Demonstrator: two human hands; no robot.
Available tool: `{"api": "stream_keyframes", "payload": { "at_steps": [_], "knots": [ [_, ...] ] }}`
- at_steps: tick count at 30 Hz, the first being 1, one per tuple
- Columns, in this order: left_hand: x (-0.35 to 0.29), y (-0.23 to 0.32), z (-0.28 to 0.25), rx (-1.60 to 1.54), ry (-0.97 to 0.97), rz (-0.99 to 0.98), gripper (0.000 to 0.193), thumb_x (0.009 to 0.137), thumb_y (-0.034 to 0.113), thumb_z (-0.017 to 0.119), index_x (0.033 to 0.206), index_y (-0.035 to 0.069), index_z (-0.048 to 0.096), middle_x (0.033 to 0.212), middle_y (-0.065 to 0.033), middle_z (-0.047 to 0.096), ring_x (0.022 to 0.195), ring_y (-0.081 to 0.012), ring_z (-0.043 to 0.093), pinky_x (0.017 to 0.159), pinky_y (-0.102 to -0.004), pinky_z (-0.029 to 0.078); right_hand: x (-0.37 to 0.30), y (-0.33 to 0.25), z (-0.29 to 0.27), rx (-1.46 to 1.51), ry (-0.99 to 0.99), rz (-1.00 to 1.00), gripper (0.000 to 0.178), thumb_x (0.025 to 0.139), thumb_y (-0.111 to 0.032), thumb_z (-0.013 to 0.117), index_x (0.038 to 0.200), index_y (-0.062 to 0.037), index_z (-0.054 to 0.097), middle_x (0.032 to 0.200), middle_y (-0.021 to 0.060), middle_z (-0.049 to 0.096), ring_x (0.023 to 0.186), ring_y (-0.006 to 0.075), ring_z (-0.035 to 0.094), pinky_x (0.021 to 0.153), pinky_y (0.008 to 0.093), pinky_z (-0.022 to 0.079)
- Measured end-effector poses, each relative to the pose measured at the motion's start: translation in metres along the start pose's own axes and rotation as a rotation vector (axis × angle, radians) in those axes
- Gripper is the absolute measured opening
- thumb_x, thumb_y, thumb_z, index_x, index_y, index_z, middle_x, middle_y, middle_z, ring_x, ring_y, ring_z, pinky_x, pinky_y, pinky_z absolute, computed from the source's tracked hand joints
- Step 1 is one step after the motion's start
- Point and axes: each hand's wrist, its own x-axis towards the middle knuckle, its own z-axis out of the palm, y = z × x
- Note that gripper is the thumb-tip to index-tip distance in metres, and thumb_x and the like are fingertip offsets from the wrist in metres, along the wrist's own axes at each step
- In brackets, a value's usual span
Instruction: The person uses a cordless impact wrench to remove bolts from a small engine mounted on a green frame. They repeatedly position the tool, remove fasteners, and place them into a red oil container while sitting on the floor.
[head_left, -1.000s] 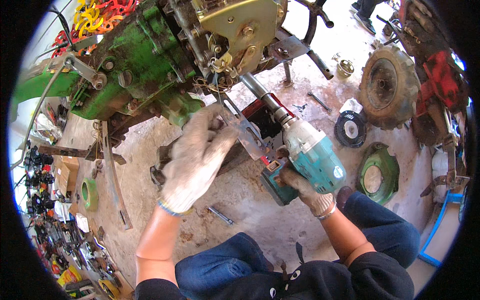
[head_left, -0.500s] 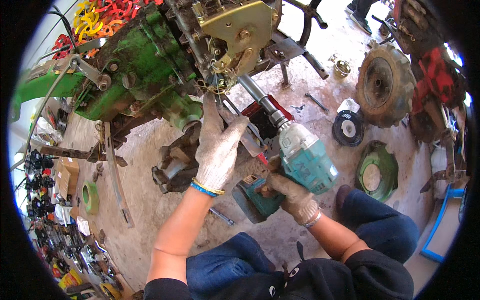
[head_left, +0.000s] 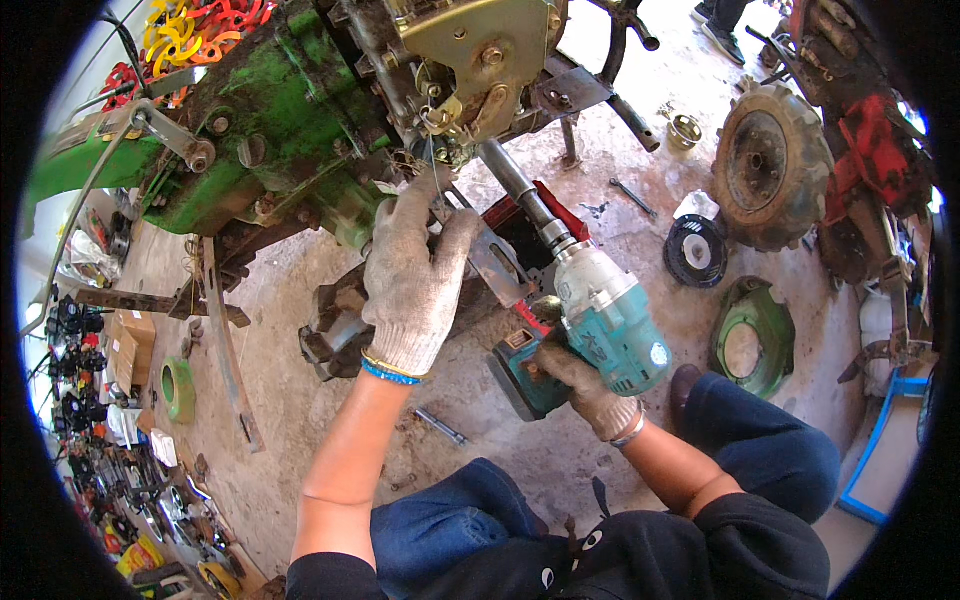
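My right hand (head_left: 590, 385), in a dirty knit glove, is wrapped round the grip of a teal and silver cordless impact wrench (head_left: 612, 325). A long steel socket (head_left: 512, 180) on its nose points up and left, its tip against or just under the engine (head_left: 475, 50) with its gold-coloured plate. My left hand (head_left: 408, 280), also gloved, holds nothing that I can see. Its fingers stretch up to the thin wires at the engine's underside, the thumb held apart; the fingertips are partly hidden there. A green gear housing (head_left: 270, 120) joins the engine on the left.
Below the engine lie a red tray (head_left: 560, 215) and a dark metal part (head_left: 335, 330). A bolt-like rod (head_left: 440, 427), a wrench (head_left: 633, 198), a black disc (head_left: 695, 250) and a green ring cover (head_left: 755, 340) rest on the floor. A tyred wheel (head_left: 770, 165) stands right; parts crowd the left wall.
My left hand has shifted left and slightly down, with its thumb and fingers spread wider. The impact wrench has tilted slightly, its battery end moving up and right, with the socket still near the engine.
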Motion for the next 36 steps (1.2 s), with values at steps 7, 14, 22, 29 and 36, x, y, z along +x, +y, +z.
{"api": "stream_keyframes", "payload": {
  "at_steps": [7,14,22,29,36],
  "knots": [
    [0.027,0.007,-0.015,0.467,0.004,0.304,0.032,0.086,0.026,0.067,0.117,0.022,0.067,0.081,-0.0077,0.064,0.076,-0.0269,0.065,0.065,-0.0388,0.053,-0.003,-0.014,-0.007,-0.058,0.016,0.018,0.046,0.086,-0.011,0.074,0.127,-0.0051,0.055,0.104,0.0052,0.065,0.086,0.0144,0.063,0.078,0.0317,0.055],
    [0.050,0.009,0.011,0.859,-0.200,0.336,0.039,0.085,0.025,0.063,0.123,0.033,0.063,0.079,-0.0045,0.066,0.067,-0.0241,0.067,0.055,-0.0392,0.054,-0.001,-0.027,-0.007,-0.247,-0.021,-0.098,0.053,0.084,-0.011,0.074,0.129,-0.0018,0.049,0.087,0.0051,0.063,0.079,0.0162,0.062,0.080,0.0327,0.054],
    [0.068,-0.006,0.025,0.831,0.016,0.552,0.038,0.084,0.017,0.061,0.118,0.035,0.065,0.091,-0.0019,0.071,0.065,-0.0235,0.069,0.053,-0.0367,0.056,-0.004,-0.020,-0.021,-0.124,-0.128,-0.076,0.044,0.088,-0.004,0.070,0.129,-0.0063,0.053,0.113,0.0048,0.063,0.100,0.0128,0.060,0.088,0.0294,0.053],
    [0.071,-0.009,0.024,0.779,0.063,0.644,0.039,0.084,0.014,0.059,0.121,0.027,0.062,0.087,-0.0051,0.071,0.067,-0.0252,0.070,0.054,-0.0367,0.056,-0.008,0.011,-0.036,0.489,-0.071,0.149,0.048,0.097,-0.004,0.054,0.143,-0.0029,0.038,0.124,0.0099,0.056,0.103,0.0155,0.059,0.091,0.0283,0.049],
    [0.070,-0.004,0.020,0.775,-0.096,0.580,0.037,0.084,0.011,0.058,0.120,0.019,0.061,0.084,-0.0083,0.071,0.070,-0.0269,0.071,0.055,-0.0375,0.057,-0.016,-0.003,-0.032,0.105,-0.216,0.028,0.053,0.098,-0.010,0.058,0.145,-0.0023,0.035,0.128,0.0099,0.056,0.108,0.0186,0.061,0.091,0.0301,0.052]
  ]
}}
